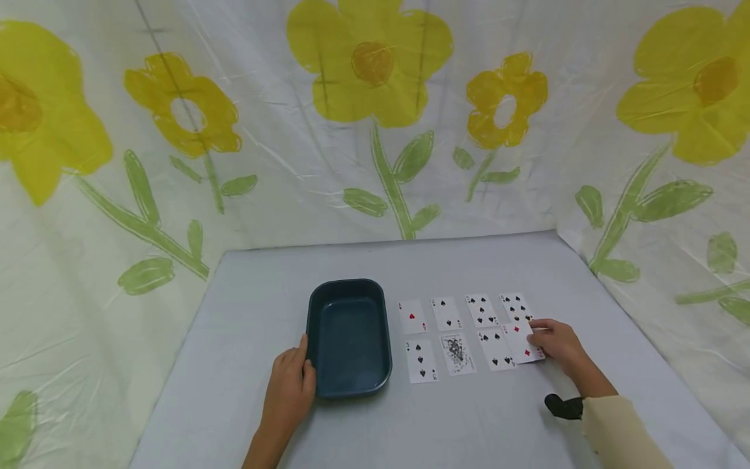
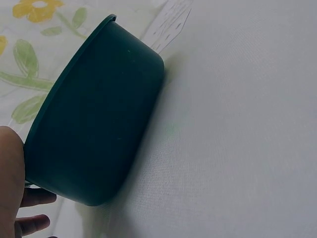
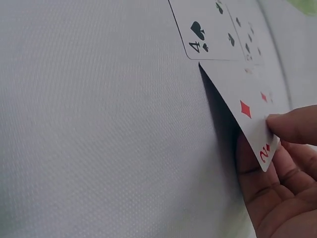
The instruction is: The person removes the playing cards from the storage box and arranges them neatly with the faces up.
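My right hand (image 1: pixel 556 342) pinches the two of diamonds (image 3: pixel 245 109) near its lower corner, thumb on the face and fingers beneath. The card is tilted, its near edge raised above the table. It overlaps the right edge of the four of spades (image 1: pixel 495 348) and the bottom of a spade card (image 1: pixel 515 305) behind it in the head view. My left hand (image 1: pixel 291 384) rests against the left side of a dark teal rectangular tray (image 1: pixel 387 345). Its index finger lies along the rim, and other fingers stretch loosely past the tray's end in the left wrist view.
Left of the two of diamonds lie face-up cards in two rows: the ace of hearts (image 1: pixel 412 317), two of spades (image 1: pixel 446 314), another spade card (image 1: pixel 482 311), three of spades (image 1: pixel 420 361) and a joker (image 1: pixel 458 354). Flower-painted curtains (image 1: pixel 351 176) border the white table (image 1: pixel 263 293).
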{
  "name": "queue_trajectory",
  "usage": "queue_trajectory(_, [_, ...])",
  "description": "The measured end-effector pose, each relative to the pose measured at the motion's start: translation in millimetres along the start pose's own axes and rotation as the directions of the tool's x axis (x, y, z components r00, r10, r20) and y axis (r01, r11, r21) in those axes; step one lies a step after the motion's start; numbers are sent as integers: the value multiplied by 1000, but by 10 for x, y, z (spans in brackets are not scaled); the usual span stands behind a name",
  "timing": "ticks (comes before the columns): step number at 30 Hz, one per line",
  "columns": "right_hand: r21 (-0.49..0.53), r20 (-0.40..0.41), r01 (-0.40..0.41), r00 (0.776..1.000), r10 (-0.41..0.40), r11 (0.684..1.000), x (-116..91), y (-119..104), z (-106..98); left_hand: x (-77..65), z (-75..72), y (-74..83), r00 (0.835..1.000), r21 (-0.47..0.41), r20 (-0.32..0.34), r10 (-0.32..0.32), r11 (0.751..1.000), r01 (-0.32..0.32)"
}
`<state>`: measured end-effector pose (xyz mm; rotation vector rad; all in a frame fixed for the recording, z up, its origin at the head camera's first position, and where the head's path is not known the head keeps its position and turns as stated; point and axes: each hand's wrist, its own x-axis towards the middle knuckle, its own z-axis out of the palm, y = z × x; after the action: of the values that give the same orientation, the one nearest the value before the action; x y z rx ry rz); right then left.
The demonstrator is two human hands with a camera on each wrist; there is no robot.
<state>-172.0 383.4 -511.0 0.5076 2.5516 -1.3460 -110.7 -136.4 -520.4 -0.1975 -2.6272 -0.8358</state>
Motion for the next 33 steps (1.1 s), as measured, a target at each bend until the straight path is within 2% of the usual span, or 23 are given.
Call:
queue_trajectory(13, [-170,-68,-37,997,25,985,-38,-48,-107,-6,-11,29,999,0,20,-32,1000,32])
queue_trajectory(22, [-255,-98,-92,993,69,963,-44,-36,-174,-11,-16,26,1000,-3,8,-10,1000,10])
queue_trajectory(33, [-347,-56,-40,998,21,937,-26,-93,-181,-8,-26,25,1000,-3,13,-22,1000,22])
